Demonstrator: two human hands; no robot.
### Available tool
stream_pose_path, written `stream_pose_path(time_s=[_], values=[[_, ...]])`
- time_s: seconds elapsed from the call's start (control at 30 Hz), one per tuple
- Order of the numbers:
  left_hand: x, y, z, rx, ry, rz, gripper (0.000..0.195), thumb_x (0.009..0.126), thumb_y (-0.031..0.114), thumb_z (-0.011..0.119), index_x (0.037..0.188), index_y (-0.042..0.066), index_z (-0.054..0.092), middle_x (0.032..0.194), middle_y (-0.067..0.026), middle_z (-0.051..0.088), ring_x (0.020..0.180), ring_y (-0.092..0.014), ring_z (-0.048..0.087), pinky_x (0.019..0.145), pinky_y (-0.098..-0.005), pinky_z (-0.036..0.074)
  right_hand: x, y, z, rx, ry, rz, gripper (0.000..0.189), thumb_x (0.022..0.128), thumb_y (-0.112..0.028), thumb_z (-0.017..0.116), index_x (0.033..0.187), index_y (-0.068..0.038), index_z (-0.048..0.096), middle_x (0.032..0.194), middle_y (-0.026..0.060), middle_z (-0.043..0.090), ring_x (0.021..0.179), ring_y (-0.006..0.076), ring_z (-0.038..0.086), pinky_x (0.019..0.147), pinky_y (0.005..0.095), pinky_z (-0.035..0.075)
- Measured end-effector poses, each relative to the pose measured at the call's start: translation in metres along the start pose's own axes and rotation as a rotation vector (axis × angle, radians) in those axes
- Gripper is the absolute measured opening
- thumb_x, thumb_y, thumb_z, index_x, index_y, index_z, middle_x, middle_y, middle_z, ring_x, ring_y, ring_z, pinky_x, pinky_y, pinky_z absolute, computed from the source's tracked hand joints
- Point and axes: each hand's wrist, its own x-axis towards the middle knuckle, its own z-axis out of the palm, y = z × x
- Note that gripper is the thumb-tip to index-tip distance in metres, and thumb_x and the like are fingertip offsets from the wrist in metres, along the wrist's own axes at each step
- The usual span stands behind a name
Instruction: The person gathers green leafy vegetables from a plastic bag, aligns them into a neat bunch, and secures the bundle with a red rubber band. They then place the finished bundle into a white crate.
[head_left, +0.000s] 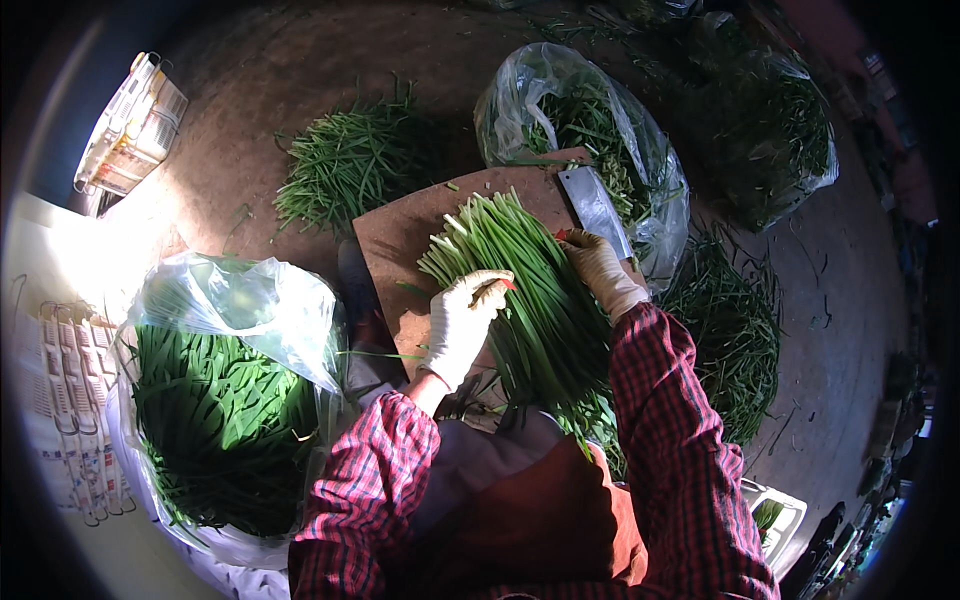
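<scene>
A thick bundle of garlic chives (536, 274) lies across a brown cutting board (401, 289), pale cut ends pointing away from me and green leaves hanging over the near edge. My left hand (466, 319), in a whitish glove, pinches a small piece of red strip (508, 284) at the bundle's left side. On the right side, my gloved right hand (600, 271) has its fingers at another bit of red; whether the two pieces join beneath the chives is hidden. A cleaver blade (596, 210) rests flat on the board's right edge, just beyond my right hand.
At left stands an open plastic bag (247, 300) full of green leaves. Loose chives (349, 165) are heaped on the floor beyond the board. Another clear bag (517, 82) holds trimmings. Darker greens (724, 337) lie to the right, and white plastic baskets (135, 124) stand far left.
</scene>
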Motion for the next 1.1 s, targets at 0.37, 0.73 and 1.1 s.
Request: stream_pose_path(time_s=[0.37, 0.73, 1.1], values=[[-0.006, 0.009, -0.002, -0.068, 0.061, -0.052, 0.016, 0.094, 0.007, 0.065, 0.107, 0.001, 0.072, 0.086, -0.0009, 0.07, 0.071, -0.006, 0.06, 0.064, -0.0216, 0.049, -0.065, -0.029, 0.065, -0.523, 0.43, -0.779, 0.02, 0.08, 0.003, 0.071, 0.098, -0.004, 0.071, 0.094, 0.0103, 0.069, 0.085, 0.0261, 0.067, 0.078, 0.0315, 0.052], [-0.041, 0.012, -0.005, -0.104, 0.121, -0.083, 0.016, 0.097, 0.011, 0.062, 0.106, 0.0, 0.069, 0.09, -0.0029, 0.069, 0.08, -0.01, 0.063, 0.072, -0.025, 0.053, -0.114, -0.038, 0.098, -0.162, 0.3, -0.781, 0.015, 0.08, 0.0, 0.074, 0.094, -0.005, 0.072, 0.085, 0.0111, 0.068, 0.077, 0.0269, 0.066, 0.071, 0.0331, 0.053], [-0.039, -0.002, -0.001, 0.192, 0.171, 0.118, 0.013, 0.098, 0.006, 0.058, 0.11, 0.002, 0.062, 0.091, -0.0039, 0.065, 0.072, -0.01, 0.058, 0.067, -0.0253, 0.05, -0.116, -0.038, 0.097, -0.215, 0.165, -0.688, 0.012, 0.091, -0.001, 0.066, 0.102, -0.001, 0.07, 0.089, 0.0134, 0.065, 0.079, 0.0269, 0.066, 0.072, 0.032, 0.052]])
